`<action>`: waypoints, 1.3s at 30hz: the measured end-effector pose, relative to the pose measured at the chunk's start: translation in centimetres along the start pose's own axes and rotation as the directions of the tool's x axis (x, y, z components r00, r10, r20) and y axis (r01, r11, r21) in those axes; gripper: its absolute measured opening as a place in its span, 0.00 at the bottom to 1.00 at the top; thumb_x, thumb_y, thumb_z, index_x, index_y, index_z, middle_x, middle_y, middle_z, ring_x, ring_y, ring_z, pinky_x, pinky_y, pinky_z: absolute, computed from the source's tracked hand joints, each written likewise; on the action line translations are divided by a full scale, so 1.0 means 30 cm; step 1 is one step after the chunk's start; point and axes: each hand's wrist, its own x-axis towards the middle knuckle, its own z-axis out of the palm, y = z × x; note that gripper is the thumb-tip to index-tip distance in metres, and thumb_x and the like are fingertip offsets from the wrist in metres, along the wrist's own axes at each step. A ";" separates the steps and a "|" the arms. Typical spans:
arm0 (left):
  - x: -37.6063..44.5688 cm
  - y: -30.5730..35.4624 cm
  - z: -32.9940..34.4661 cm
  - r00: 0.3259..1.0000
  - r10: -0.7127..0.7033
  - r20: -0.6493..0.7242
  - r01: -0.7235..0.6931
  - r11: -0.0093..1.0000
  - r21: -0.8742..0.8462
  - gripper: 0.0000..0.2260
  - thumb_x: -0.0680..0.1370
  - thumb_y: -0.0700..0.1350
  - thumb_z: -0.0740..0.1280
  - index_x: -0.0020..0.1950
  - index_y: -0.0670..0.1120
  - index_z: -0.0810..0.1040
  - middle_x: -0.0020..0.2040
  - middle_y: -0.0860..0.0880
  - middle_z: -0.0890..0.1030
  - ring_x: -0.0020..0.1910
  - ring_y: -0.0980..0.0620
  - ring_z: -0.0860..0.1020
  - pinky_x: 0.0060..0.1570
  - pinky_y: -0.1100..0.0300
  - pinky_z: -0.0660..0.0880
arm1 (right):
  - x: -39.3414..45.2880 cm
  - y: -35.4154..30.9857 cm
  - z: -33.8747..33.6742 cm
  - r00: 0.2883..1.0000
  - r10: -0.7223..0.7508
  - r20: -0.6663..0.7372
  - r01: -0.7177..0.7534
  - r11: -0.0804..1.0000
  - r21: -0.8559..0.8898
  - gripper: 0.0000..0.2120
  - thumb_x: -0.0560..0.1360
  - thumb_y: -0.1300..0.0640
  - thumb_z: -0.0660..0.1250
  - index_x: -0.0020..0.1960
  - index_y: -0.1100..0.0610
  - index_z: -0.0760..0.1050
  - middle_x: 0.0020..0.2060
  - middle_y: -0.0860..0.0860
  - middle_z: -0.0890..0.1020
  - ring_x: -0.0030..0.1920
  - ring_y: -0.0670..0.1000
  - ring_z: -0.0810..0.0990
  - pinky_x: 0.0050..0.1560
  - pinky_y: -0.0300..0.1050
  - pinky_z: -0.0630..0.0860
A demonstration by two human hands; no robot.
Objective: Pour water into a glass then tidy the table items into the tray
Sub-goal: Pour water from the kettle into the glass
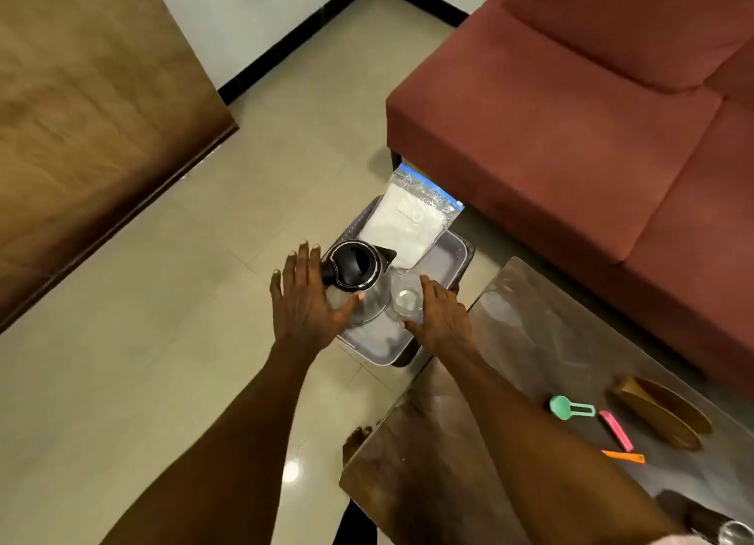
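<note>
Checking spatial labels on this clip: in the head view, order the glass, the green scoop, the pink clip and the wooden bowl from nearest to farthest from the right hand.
From the right hand:
1. Glass, touching its fingers, in the tray.
2. Green scoop, on the table, toward the wearer's right.
3. Pink clip, just beyond the scoop.
4. Wooden bowl, farthest right on the table.

At frame centre, a tray [457, 255] sits on the floor [163, 299], holding a kettle [359, 267], a glass [406, 299] to its right, and a bag [404, 222] above; the counter [530, 340] fills the lower right.
</note>
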 end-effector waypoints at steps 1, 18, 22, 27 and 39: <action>0.026 -0.022 0.009 1.000 -0.013 0.016 0.013 1.000 -0.016 0.43 0.71 0.70 0.63 0.76 0.44 0.58 0.78 0.43 0.59 0.75 0.41 0.60 0.71 0.39 0.60 | 0.027 0.001 0.019 1.000 0.004 0.008 -0.004 1.000 0.005 0.48 0.72 0.41 0.72 0.80 0.55 0.49 0.77 0.54 0.62 0.75 0.58 0.63 0.74 0.56 0.64; 0.156 -0.103 0.078 0.972 0.009 0.233 0.019 0.993 -0.118 0.33 0.59 0.55 0.82 0.53 0.41 0.70 0.49 0.42 0.78 0.47 0.40 0.77 0.45 0.49 0.74 | 0.205 -0.007 0.180 0.987 0.123 -0.107 -0.103 0.978 0.180 0.42 0.64 0.54 0.80 0.71 0.60 0.63 0.64 0.58 0.73 0.62 0.60 0.75 0.61 0.52 0.73; 0.161 -0.090 0.076 0.979 -0.030 0.203 0.046 0.996 -0.078 0.15 0.70 0.37 0.71 0.52 0.38 0.70 0.51 0.37 0.78 0.48 0.36 0.76 0.43 0.48 0.70 | 0.185 0.004 0.173 0.984 0.116 -0.137 -0.089 0.978 0.190 0.43 0.63 0.53 0.81 0.70 0.59 0.64 0.63 0.59 0.73 0.62 0.60 0.73 0.61 0.53 0.71; 0.171 -0.061 0.085 0.973 -0.111 0.203 0.124 0.991 -0.055 0.12 0.72 0.36 0.69 0.52 0.37 0.72 0.51 0.36 0.78 0.50 0.34 0.76 0.42 0.49 0.70 | 0.169 0.004 0.156 0.975 0.178 -0.135 -0.133 0.948 0.289 0.51 0.60 0.51 0.82 0.74 0.62 0.59 0.68 0.60 0.69 0.66 0.62 0.69 0.66 0.55 0.69; 0.158 -0.052 0.087 0.944 -0.018 0.330 0.139 0.927 -0.347 0.17 0.63 0.39 0.79 0.48 0.43 0.78 0.45 0.44 0.83 0.46 0.43 0.79 0.42 0.58 0.69 | 0.066 0.042 0.074 0.903 0.309 -0.297 -0.130 0.858 0.497 0.46 0.57 0.47 0.81 0.69 0.57 0.65 0.62 0.56 0.70 0.63 0.58 0.69 0.63 0.55 0.71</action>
